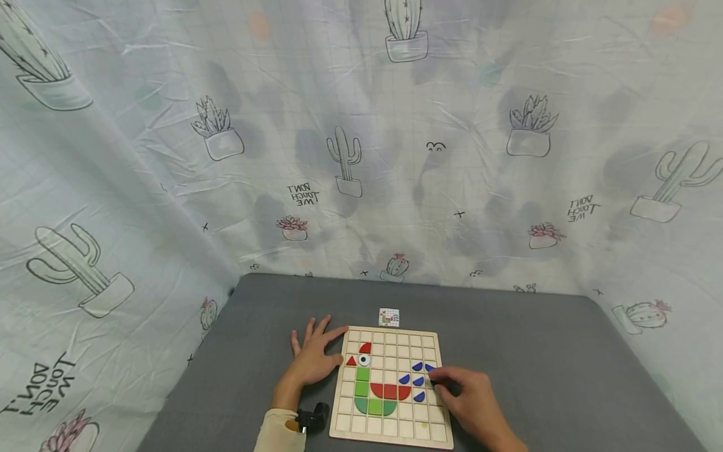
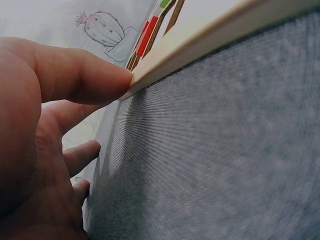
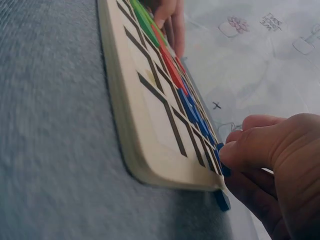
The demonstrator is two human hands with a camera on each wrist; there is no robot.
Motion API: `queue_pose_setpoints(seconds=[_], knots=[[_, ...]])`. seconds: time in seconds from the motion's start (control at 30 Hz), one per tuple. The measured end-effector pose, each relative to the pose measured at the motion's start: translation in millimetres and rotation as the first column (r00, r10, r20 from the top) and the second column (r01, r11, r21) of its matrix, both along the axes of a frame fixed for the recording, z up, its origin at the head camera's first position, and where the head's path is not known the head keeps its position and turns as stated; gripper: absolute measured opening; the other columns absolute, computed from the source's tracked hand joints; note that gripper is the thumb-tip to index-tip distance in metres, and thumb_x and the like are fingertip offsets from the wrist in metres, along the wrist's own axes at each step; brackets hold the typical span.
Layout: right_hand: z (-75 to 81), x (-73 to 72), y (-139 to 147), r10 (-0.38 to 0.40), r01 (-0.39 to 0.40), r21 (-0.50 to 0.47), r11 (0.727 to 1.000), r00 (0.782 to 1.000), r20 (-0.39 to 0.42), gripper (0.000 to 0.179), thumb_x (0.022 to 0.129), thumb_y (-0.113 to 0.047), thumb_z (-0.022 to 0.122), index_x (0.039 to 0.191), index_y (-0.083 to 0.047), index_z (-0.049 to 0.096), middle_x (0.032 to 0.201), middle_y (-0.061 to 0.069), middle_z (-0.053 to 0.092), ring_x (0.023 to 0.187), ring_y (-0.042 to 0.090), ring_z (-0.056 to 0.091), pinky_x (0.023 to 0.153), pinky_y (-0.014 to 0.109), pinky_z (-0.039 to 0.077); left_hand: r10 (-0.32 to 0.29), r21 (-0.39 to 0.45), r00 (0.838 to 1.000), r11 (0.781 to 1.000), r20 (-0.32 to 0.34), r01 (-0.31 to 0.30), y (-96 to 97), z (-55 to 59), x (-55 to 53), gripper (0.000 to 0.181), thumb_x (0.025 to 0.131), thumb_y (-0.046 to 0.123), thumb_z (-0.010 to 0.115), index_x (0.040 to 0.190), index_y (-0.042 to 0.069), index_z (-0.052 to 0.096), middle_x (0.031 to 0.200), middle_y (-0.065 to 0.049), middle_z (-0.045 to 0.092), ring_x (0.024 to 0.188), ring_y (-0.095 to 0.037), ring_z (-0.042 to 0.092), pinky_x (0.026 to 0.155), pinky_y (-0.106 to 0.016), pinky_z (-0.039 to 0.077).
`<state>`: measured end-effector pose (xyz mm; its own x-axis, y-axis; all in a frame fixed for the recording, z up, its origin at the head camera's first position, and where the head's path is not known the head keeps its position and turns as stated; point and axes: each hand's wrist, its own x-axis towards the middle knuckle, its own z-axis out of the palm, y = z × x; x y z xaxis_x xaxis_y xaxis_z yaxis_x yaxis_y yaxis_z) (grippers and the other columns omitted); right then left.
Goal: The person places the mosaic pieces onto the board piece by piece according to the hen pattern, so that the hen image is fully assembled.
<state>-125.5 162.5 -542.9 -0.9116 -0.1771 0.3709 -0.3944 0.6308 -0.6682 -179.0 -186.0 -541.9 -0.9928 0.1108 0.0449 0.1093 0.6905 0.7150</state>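
A wooden grid board (image 1: 390,437) bears flat coloured pieces. My left hand (image 1: 314,356) lies at its left side with fingers spread. In the left wrist view, the left thumb (image 2: 95,77) touches the board's edge. At the board's right edge, my right hand (image 1: 473,395) pinches a small blue piece (image 3: 223,161) between thumb and fingers, partly hidden by them. Another blue piece (image 3: 223,200) shows just past the board's edge below that hand. Several blue half-round pieces (image 1: 418,381) sit in cells left of the right fingertips.
Red pieces (image 1: 390,392), green squares (image 1: 362,389), a round eye piece (image 1: 364,360) and a red triangle (image 1: 351,361) fill other cells. Behind the board lies a small printed card (image 1: 388,317) on the grey table (image 1: 525,351). A cactus-print curtain (image 1: 384,207) surrounds the table.
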Motion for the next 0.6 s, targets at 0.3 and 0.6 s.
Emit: queue_pose_setpoints(seconds=[0.3,0.6], knots=[[-1.0,-4.2,-9,0.068,-0.053,0.121,0.991,0.989,-0.129,0.037,0.078,0.008,0.090,0.102,-0.020,0.086,0.099,-0.012,0.082,0.094,0.008,0.079,0.079,0.031,0.067,-0.004,0.006,1.000,1.000,0.000,0.004,0.6,1.9,0.5,0.063,0.087,0.012,0.075,0.150,0.021,0.070,0.177,-0.023,0.034,0.168,-0.054,0.008,0.124,-0.079,-0.018],[4.4,-1.8,-11,0.057,-0.037,0.171,0.985,0.992,-0.115,0.033,0.079,0.006,0.091,0.101,-0.019,0.086,0.097,-0.009,0.083,0.092,0.010,0.080,0.080,0.034,0.067,-0.008,0.005,1.000,1.000,-0.006,0.008,0.1,2.0,0.9,0.064,0.087,0.012,0.074,0.150,0.019,0.070,0.176,-0.024,0.034,0.167,-0.055,0.008,0.124,-0.080,-0.018]])
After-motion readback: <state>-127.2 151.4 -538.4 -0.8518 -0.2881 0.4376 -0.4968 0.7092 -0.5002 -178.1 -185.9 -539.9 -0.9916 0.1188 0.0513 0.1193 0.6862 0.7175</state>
